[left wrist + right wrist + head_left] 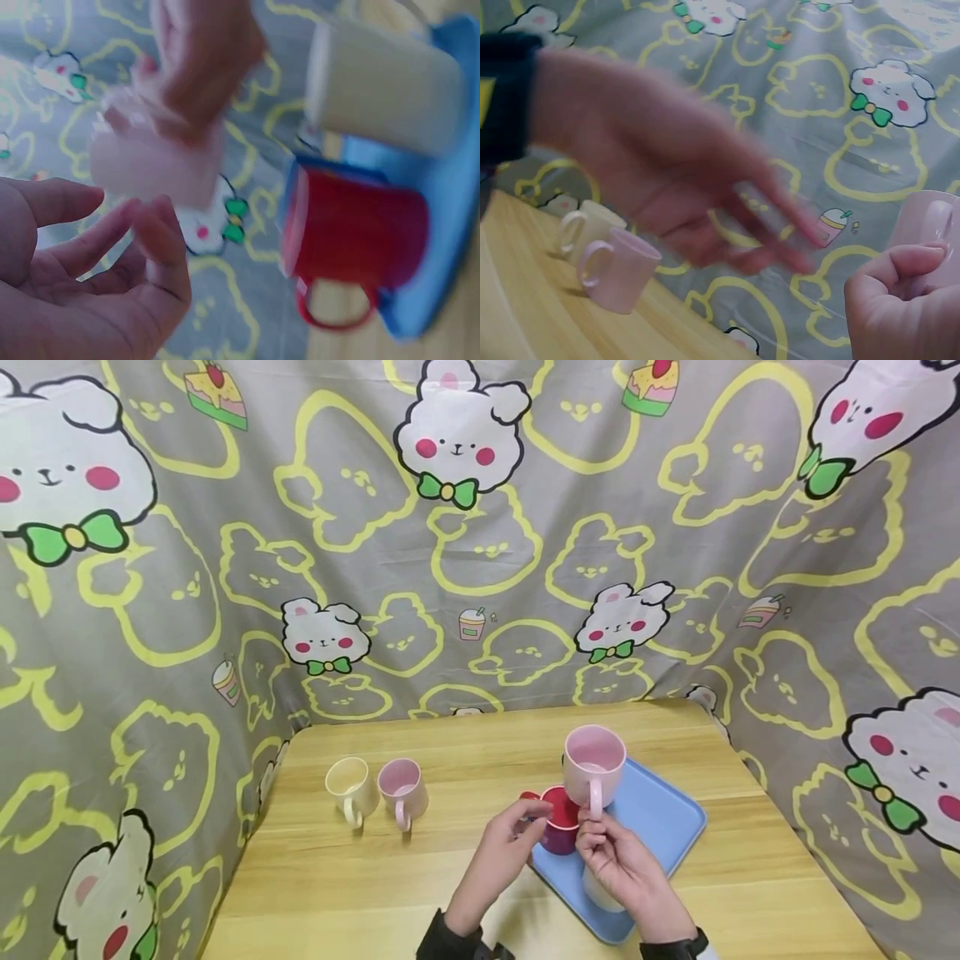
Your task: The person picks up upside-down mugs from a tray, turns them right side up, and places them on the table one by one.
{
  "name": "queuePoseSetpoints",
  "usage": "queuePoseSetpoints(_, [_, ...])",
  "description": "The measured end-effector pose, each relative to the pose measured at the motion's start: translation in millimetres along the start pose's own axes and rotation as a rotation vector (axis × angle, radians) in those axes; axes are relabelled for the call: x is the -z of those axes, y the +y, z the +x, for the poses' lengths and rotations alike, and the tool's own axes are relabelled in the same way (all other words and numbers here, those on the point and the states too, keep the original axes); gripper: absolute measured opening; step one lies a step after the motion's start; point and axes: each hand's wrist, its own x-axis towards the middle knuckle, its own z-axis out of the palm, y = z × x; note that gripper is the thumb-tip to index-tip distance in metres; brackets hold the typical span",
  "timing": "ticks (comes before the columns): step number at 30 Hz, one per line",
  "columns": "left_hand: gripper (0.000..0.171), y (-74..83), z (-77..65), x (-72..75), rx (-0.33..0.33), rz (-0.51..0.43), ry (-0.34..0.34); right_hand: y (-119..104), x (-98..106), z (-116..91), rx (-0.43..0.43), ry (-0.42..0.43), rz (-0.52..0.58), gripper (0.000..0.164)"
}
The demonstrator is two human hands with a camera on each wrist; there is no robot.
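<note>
My right hand (618, 864) grips the handle of a pink mug (595, 760), raised above the tray. The right wrist view shows the thumb pressed over that mug's handle (936, 221). To its left, my left hand (504, 843) holds nothing, its fingers spread and slightly bent. In the head view those fingers overlap a red mug (558, 842) on the blue tray (667, 822). A cream mug (386, 86) stands beside the red one, mostly hidden by my right hand in the head view. Part of a blue rim (341, 166) shows behind the red mug.
On the left of the wooden table (360, 893) stand a pale yellow mug (351, 785) and another pink mug (402, 789), side by side, handles toward me. A grey patterned curtain (510, 527) encloses the table at the back and both sides.
</note>
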Motion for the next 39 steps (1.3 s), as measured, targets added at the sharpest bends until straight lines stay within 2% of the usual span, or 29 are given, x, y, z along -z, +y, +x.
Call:
queuePoseSetpoints(4, [0.028, 13.2, 10.4, -16.0, -0.014, -0.118, -0.019, 10.1, -0.6, 2.7, 0.034, 0.059, -0.146, 0.016])
queuePoseSetpoints(8, [0.028, 22.0, 15.4, -25.3, 0.04, -0.255, -0.047, 17.3, -0.3, 5.9, 0.024, 0.076, -0.232, 0.025])
queuePoseSetpoints(14, [0.037, 18.9, 15.5, -23.5, 0.114, -0.568, -0.153, 22.5, 0.9, 7.0, 0.06, 0.026, -0.352, 0.026])
queuePoseSetpoints(17, [0.041, 16.9, 14.6, -22.1, 0.129, -0.662, -0.187, 25.9, -0.5, 8.4, 0.079, 0.03, -0.391, 0.028])
queuePoseSetpoints(25, [0.03, 11.9, 12.3, -18.8, 0.104, -0.674, -0.113, 41.0, -6.9, 15.8, 0.214, 0.273, -0.586, 0.032])
queuePoseSetpoints(28, [0.028, 10.1, 9.9, -16.0, 0.088, -0.685, -0.117, 44.8, -7.8, 17.8, 0.257, 0.316, -0.7, 0.032])
queuePoseSetpoints(31, [0.03, 9.9, 7.3, -12.3, 0.064, -0.676, -0.123, 46.4, -9.0, 18.8, 0.264, 0.339, -0.814, 0.028])
queuePoseSetpoints(35, [0.032, 9.1, 4.4, -6.8, 0.059, -0.651, -0.096, 46.6, -10.1, 19.1, 0.251, 0.387, -1.021, 0.023])
queuePoseSetpoints(39, [0.032, 5.4, 1.8, -0.8, 0.068, -0.632, -0.074, 47.2, -8.3, 19.7, 0.306, 0.437, -1.328, 0.023])
